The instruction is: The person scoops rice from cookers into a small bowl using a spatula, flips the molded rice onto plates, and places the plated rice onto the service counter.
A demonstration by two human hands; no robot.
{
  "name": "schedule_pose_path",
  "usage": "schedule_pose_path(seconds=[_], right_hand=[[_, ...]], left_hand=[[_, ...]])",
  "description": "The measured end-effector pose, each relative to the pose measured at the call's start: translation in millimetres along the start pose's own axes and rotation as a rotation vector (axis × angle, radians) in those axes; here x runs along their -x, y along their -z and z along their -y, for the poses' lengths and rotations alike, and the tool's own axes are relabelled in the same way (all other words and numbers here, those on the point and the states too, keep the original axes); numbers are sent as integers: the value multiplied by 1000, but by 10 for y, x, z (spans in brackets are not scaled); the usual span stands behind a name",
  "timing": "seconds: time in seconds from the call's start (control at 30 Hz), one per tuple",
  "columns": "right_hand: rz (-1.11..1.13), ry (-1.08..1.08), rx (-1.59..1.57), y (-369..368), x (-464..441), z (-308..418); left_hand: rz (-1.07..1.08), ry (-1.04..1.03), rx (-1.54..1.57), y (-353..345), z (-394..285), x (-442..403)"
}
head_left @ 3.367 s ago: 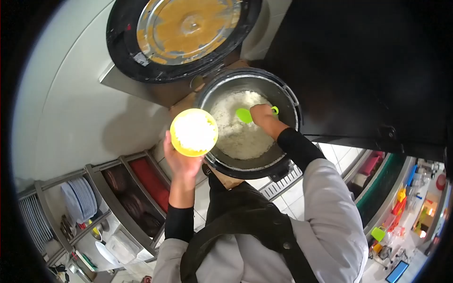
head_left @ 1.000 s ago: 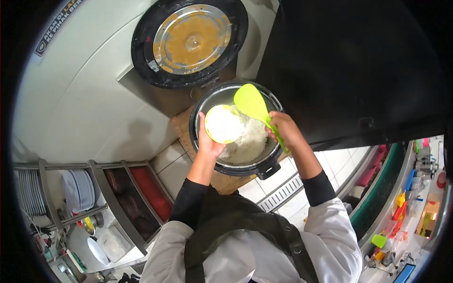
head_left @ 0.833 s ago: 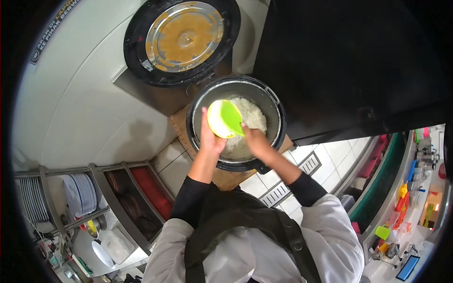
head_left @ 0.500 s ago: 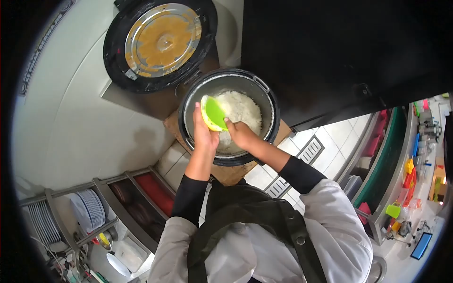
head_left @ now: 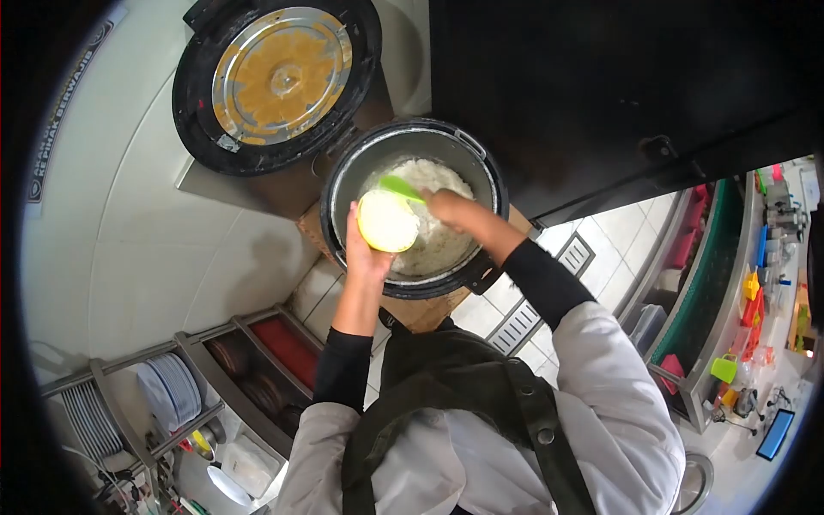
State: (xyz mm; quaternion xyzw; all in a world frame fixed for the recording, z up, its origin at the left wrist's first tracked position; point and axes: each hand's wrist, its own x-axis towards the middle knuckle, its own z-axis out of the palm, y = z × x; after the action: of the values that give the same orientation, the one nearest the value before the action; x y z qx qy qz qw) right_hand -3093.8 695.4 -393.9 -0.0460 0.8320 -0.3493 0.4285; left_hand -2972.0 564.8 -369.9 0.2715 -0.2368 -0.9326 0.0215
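Note:
My left hand (head_left: 367, 251) is wrapped around a small yellow bowl (head_left: 364, 240), held over the near left part of the rice cooker (head_left: 333, 210). White rice (head_left: 388, 220) fills the bowl. A green rice paddle (head_left: 399, 186) is gripped in my right hand (head_left: 451, 210), its blade at the far edge of the bowl. Below both hands, cooked rice (head_left: 442, 176) lies in the cooker's grey inner pot. The cooker's lid (head_left: 283, 77) stands open at the back left, its metal inner plate stained orange-brown.
A large black cabinet (head_left: 601, 94) stands at the back right. On the lower left, a rack holds stacked plates (head_left: 170, 390). Floor drain grates (head_left: 518, 324) run along the white tiles at right. Several colourful items and a phone (head_left: 776, 434) lie on the right-hand counter.
The paddle has lifted off the bowl's top and shifted to its far side, uncovering the rice. My right hand has moved away and to the right. The view has shifted slightly.

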Motion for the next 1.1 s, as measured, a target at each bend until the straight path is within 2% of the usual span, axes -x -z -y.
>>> schedule_pose_path(seconds=[0.07, 0.17, 0.2, 0.27, 0.37, 0.4, 0.47, 0.57, 0.6, 0.67, 0.77, 0.9, 1.07, 1.1], right_hand=[[-43, -48, -1, 172, 249, 138], [17, -12, 169, 9, 223, 89], [-12, -39, 88, 19, 212, 33], [-74, -66, -58, 143, 201, 77], [69, 150, 149, -80, 519, 108], [-152, 247, 272, -369, 631, -9], [-275, 259, 277, -532, 664, -81], [-184, 321, 191, -414, 617, 21], [-97, 318, 71, -276, 670, 102], [-187, 331, 251, -365, 809, 164], [-277, 325, 327, -486, 830, 86], [-210, 423, 335, -284, 894, 172], [-339, 428, 324, -341, 681, 48], [-351, 427, 311, -369, 636, 4]], left_hand=[[-6, 110, 132, 54, -68, -13], [-30, 154, 177, 176, -14, -66], [-34, 168, 172, 152, -14, -86], [24, 154, 206, 129, -25, -73], [-4, 124, 216, 214, -8, -131], [-19, 125, 205, 236, 29, -172], [29, 94, 208, 170, 50, -202], [3, 6, 206, 72, -20, -113], [-20, -16, 211, 61, -63, -98], [-49, -69, 241, -36, -111, -108], [-22, -117, 179, -125, -78, -59], [21, -93, 245, -29, -77, 5], [7, -169, 129, -90, -94, 49], [10, -134, 121, -85, -84, 62]])
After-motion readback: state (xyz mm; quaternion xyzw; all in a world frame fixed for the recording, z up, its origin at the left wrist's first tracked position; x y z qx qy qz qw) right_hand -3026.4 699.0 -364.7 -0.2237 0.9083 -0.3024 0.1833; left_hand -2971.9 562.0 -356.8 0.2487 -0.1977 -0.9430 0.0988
